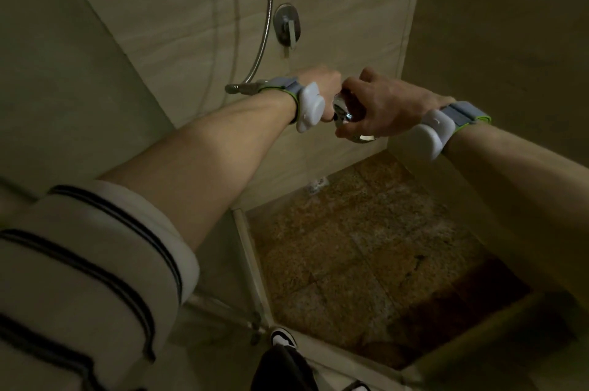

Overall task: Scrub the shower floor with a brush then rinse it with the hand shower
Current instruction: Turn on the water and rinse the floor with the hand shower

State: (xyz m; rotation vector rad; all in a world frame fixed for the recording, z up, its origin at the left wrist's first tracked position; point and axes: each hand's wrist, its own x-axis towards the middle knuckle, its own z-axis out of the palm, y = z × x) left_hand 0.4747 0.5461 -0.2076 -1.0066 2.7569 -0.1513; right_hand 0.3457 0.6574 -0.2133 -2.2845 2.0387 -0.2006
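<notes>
Apparently both hands, left hand (pixel 322 88) and right hand (pixel 379 107), grip the hand shower (pixel 342 110).

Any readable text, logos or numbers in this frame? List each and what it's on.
None readable.
Left hand's wrist device: white housing, no legible marking.
Right hand's wrist device: one small light mark on the housing, too blurred to read.
Wall mixer valve: chrome plate, no text visible.
Hand shower: mostly hidden by both hands, no lettering shows.
Shoe: black and white, no brand legible.
</notes>
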